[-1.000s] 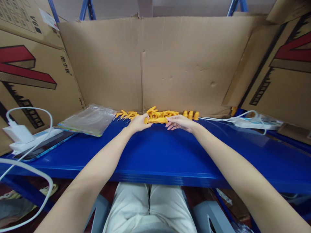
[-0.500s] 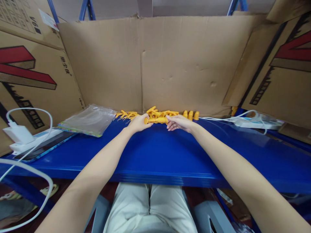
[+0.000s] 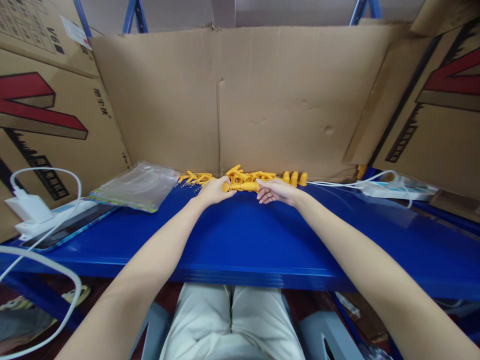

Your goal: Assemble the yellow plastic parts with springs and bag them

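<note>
Both my hands reach to the back of the blue shelf. My left hand is closed around the left end of a long yellow plastic piece, and my right hand pinches its right end. The piece lies level between them, just above the shelf. Behind it sits a heap of several small yellow plastic parts against the cardboard wall. More yellow forked parts lie to the left, and three small yellow caps stand to the right.
A clear plastic bag lies at the left. Further left are a tablet, a white charger and a white cable. A white power strip lies at the right. Cardboard sheets wall in the shelf.
</note>
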### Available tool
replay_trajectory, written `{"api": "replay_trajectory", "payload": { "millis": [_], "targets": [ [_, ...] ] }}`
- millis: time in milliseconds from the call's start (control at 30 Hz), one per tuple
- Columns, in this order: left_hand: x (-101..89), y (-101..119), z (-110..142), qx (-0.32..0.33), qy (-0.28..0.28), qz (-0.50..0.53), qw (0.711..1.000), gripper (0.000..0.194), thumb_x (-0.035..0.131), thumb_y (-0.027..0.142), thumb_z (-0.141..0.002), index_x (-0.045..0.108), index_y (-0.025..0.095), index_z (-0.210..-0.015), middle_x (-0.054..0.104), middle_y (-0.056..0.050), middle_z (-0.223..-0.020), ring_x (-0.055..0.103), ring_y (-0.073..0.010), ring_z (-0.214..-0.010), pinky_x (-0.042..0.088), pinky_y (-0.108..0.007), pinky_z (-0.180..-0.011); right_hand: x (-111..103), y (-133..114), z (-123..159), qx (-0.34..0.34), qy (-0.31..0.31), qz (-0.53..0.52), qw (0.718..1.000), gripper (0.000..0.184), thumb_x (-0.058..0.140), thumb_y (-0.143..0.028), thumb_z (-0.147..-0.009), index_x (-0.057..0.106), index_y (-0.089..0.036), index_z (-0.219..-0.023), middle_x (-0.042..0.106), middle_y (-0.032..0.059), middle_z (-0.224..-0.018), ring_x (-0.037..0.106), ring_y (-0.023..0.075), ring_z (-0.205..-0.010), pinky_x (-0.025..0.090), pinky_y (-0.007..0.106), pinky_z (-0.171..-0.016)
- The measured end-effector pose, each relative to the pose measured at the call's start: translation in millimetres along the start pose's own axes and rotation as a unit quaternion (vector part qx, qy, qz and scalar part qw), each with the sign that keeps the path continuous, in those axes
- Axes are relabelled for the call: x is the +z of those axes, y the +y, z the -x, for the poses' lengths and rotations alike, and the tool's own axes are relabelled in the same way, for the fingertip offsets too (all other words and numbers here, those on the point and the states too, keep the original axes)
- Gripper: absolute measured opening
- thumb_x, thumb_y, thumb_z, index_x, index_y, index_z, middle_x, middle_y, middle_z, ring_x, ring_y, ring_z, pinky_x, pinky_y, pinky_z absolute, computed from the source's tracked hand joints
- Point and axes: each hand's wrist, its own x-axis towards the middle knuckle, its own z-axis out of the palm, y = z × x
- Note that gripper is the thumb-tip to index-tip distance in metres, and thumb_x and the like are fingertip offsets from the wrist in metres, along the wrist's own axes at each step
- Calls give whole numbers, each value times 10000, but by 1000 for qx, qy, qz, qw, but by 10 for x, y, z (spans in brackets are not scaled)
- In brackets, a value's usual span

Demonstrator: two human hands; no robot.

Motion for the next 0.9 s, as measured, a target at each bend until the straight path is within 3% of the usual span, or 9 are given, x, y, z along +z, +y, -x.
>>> {"api": "replay_trajectory", "payload": {
  "millis": [500, 667, 800, 900],
  "targets": [
    [-17, 20, 2, -3, -6, -15, 1000, 349, 607, 541, -742, 598, 243, -924, 647, -20, -756, 620, -210, -744, 408, -265, -641, 58, -3, -20, 55, 6, -32, 998, 479, 443, -562, -914, 601, -158, -710, 637, 53, -599, 627, 132, -535, 510, 229, -535],
    [-32, 36, 17, -4, -2, -23, 1000, 339, 607, 532, -746, 594, 243, -923, 653, -23, -766, 631, -223, -765, 413, -267, -638, 47, 3, -20, 61, 1, -36, 997, 531, 408, -633, -891, 608, -146, -831, 704, 121, -796, 665, 159, -591, 522, 236, -547],
    [-45, 46, 27, -4, -2, -23, 1000, 336, 601, 527, -752, 594, 234, -917, 659, -34, -777, 632, -232, -766, 414, -274, -634, 40, 23, -23, -5, -21, -70, 997, 304, 561, -435, -890, 568, -188, -1066, 664, 112, -1163, 708, 167, -774, 553, 248, -658],
    [-48, 48, 26, -1, -5, -24, 1000, 329, 599, 523, -755, 590, 235, -914, 657, -31, -774, 629, -223, -752, 408, -268, -628, 56, 27, -20, -38, -28, -71, 996, 249, 648, -230, -831, 572, -227, -1068, 663, 66, -1184, 706, 168, -862, 563, 262, -736]
  ]
}}
